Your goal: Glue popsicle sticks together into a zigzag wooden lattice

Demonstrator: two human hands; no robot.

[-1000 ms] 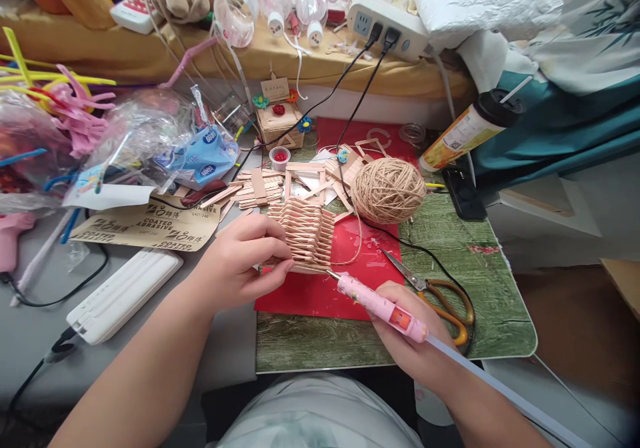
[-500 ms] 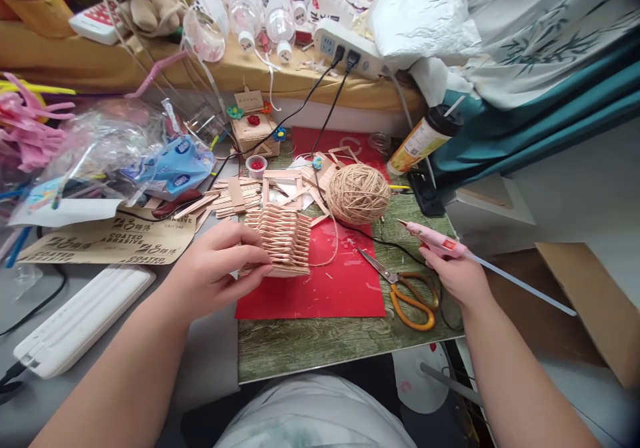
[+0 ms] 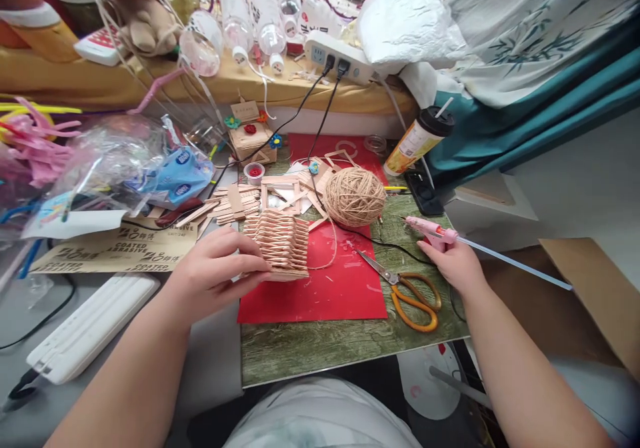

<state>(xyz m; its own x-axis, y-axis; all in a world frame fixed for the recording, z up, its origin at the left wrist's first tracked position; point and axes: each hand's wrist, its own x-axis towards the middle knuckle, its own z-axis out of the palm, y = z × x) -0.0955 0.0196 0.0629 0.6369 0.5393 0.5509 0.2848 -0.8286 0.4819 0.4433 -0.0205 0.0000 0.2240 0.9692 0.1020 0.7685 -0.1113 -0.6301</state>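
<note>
My left hand [image 3: 224, 268] has its fingers closed at the left side of a box-like stack of wooden craft sticks [image 3: 281, 245], which stands on a red sheet [image 3: 320, 298]. Off to the right, my right hand [image 3: 457, 266] grips a pink hot glue gun [image 3: 431, 229], its nozzle pointing left. A long translucent glue stick [image 3: 515, 261] juts from the gun's back end. Orange-handled scissors [image 3: 415, 295] lie between the two hands, blades toward the stack. Behind the stack sits a ball of twine [image 3: 356, 197], with a loose strand running down to the sheet.
Loose craft sticks [image 3: 227, 203] and a stick frame [image 3: 283, 195] lie behind the stack. A decorated wooden box [image 3: 253, 145] stands at the back. A drink cup [image 3: 420, 140] leans at the right. Black cables cross the table from a power strip [image 3: 337, 58]. Sandpaper [image 3: 120, 245] lies left.
The view has shifted slightly. My right hand has turned the glue gun a little, so its stick lies flatter. My left hand stays at the craft-stick stack.
</note>
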